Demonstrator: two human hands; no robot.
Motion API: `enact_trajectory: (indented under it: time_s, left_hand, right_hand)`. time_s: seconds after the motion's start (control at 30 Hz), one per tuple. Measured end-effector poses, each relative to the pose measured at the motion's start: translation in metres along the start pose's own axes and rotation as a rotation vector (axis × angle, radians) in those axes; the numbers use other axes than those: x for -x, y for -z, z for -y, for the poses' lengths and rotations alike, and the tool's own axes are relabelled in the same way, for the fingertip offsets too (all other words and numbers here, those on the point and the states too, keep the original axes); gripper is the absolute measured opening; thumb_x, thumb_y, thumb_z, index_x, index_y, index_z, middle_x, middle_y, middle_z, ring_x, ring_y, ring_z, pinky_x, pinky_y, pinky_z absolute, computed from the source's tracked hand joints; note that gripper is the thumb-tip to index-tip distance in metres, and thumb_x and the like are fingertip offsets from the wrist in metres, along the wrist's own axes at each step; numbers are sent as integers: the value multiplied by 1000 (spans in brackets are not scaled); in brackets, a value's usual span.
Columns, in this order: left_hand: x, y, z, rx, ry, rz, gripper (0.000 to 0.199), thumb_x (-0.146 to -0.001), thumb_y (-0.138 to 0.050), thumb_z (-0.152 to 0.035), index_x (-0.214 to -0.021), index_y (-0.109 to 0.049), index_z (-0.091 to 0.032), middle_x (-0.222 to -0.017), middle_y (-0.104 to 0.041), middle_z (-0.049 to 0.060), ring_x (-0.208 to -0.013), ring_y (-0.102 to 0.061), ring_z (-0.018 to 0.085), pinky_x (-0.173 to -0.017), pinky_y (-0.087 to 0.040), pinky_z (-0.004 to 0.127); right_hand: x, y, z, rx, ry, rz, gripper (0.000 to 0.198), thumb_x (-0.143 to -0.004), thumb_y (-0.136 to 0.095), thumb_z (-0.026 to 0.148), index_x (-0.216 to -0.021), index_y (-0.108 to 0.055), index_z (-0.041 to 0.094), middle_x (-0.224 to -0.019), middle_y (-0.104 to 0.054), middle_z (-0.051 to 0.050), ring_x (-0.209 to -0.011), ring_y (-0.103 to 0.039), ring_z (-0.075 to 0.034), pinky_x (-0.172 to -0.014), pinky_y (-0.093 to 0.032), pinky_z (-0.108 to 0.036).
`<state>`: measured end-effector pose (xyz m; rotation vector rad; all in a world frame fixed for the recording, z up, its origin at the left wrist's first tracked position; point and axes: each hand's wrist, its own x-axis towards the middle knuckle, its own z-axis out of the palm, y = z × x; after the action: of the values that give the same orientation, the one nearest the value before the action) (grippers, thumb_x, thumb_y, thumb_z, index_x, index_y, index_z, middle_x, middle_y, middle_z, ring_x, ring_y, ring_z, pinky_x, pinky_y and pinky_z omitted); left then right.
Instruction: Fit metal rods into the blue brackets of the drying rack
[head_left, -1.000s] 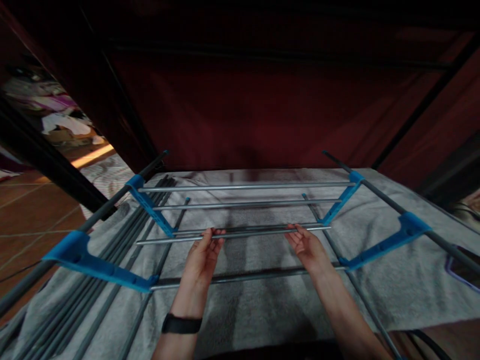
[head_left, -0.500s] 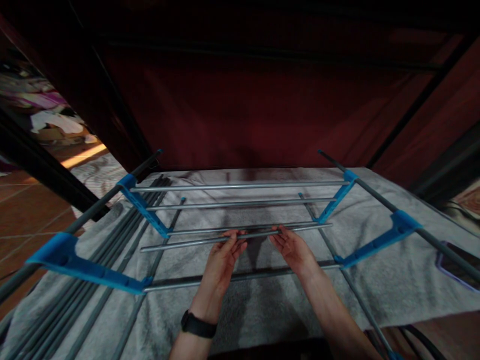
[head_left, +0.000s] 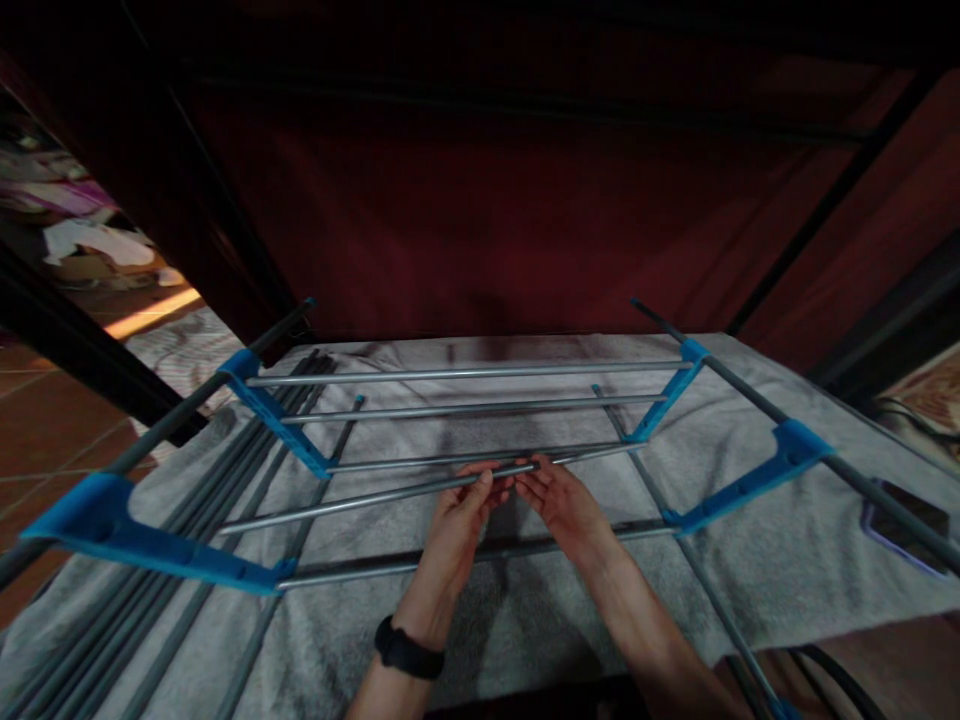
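Both hands hold one loose grey metal tube (head_left: 330, 508), tilted with its left end lower and nearer me. My left hand (head_left: 465, 510), with a black band on the wrist, has its thumb and fingers closed around the tube. My right hand (head_left: 551, 492) pinches it close by, a little to the right. Around them stands a rack frame of grey tubes with blue plastic brackets: a near-left bracket (head_left: 161, 545), a near-right bracket (head_left: 757, 480), a far-left bracket (head_left: 276, 412) and a far-right bracket (head_left: 667, 395). Crossbars such as the far crossbar (head_left: 465, 374) join them.
Several loose grey tubes (head_left: 172, 530) lie along the left on a grey blanket (head_left: 570, 620). A phone (head_left: 907, 525) rests at the right beneath a side tube. A dark red panel (head_left: 480, 230) rises behind the frame. Clothes (head_left: 97, 240) are heaped at the far left.
The loose tube has shifted left, and its left end has dropped toward the near-left bracket. My right hand has moved left, closer to my left hand.
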<state>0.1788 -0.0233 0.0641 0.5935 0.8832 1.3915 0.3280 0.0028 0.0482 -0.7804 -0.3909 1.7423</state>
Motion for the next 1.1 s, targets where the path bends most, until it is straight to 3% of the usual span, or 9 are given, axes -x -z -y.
enact_trajectory:
  time_s: [0.27,0.63,0.9,1.1]
  left_hand:
    - [-11,15,-7,40,-51,-202,36,-64,-86,-37,-87,-69,-15,-83,-73,4,-72,-71,17,-68,-53,28]
    - [-9,14,1,25,1,-216,36,-67,-84,-39,-89,-70,-13,-71,-70,3,-69,-69,16,-66,-51,26]
    - [-14,23,-11,132,49,-317,16,-78,-76,-25,-84,-67,-14,-76,-71,3,-66,-68,14,-59,-50,23]
    - [-16,37,-26,148,86,-428,11,-89,-59,-18,-81,-66,-14,-63,-63,1,-60,-64,12,-56,-49,21]
  right_hand:
    - [-8,19,25,-75,57,-163,3,-79,-68,17,-77,-67,20,-86,-74,-4,-82,-70,-15,-81,-58,-28]
    - [1,7,8,-53,38,-29,10,-73,-72,13,-80,-68,20,-90,-75,-2,-88,-70,-15,-90,-56,-32]
    - [-11,23,11,-43,44,-220,6,-78,-71,16,-78,-67,20,-82,-74,-2,-78,-69,-13,-76,-59,-26]
    - [-16,33,20,-44,24,-299,8,-79,-67,14,-77,-64,21,-77,-73,-1,-70,-68,-12,-69,-58,-24]
